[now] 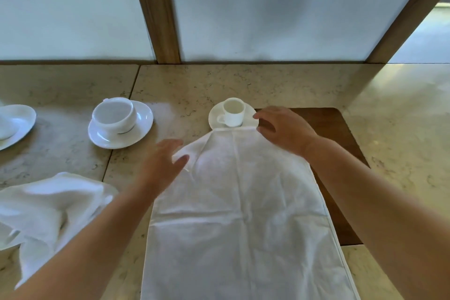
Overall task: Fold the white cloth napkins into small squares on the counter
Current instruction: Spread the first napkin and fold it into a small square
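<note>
Setting: marble counter (243, 80) below frosted panels in wooden frames. Item: white napkin (243, 214), lying long and flat down the counter's middle, its right edge over a dark wooden board (341, 134), its far edge just beside a small cup (233, 112). Left hand (163, 163): fingers spread, on the bunched far-left corner. Right hand (285, 129): fingers curled loosely at the far-right corner; grip uncertain. Advice: square both far corners, smooth creases, keep clear of the cup. Second napkin (48, 207), crumpled, lies left.
</note>
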